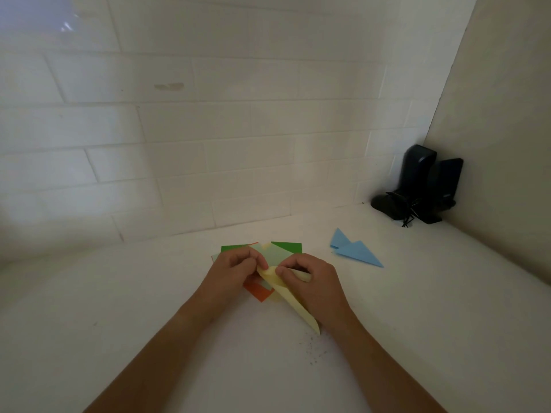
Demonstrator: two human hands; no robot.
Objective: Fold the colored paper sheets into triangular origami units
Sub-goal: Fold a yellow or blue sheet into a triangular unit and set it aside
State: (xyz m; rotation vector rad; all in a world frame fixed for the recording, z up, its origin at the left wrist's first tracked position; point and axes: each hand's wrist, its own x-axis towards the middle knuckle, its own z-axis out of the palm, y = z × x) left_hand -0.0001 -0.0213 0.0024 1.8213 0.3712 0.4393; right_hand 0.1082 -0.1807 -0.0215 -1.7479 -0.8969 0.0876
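Both hands work over the loose sheet pile: left hand and right hand pinch a half-folded yellow sheet. Right of the pile, two blue units lie finished on the worktop; several sheets remain.

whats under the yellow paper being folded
Under the yellow paper lies a loose pile: an orange sheet, dark green sheets and a pale green one. Both hands cover the pile's middle, so any others cannot be seen.

Dim, soft light, bluish glare top left, wide-angle bending, dark corners
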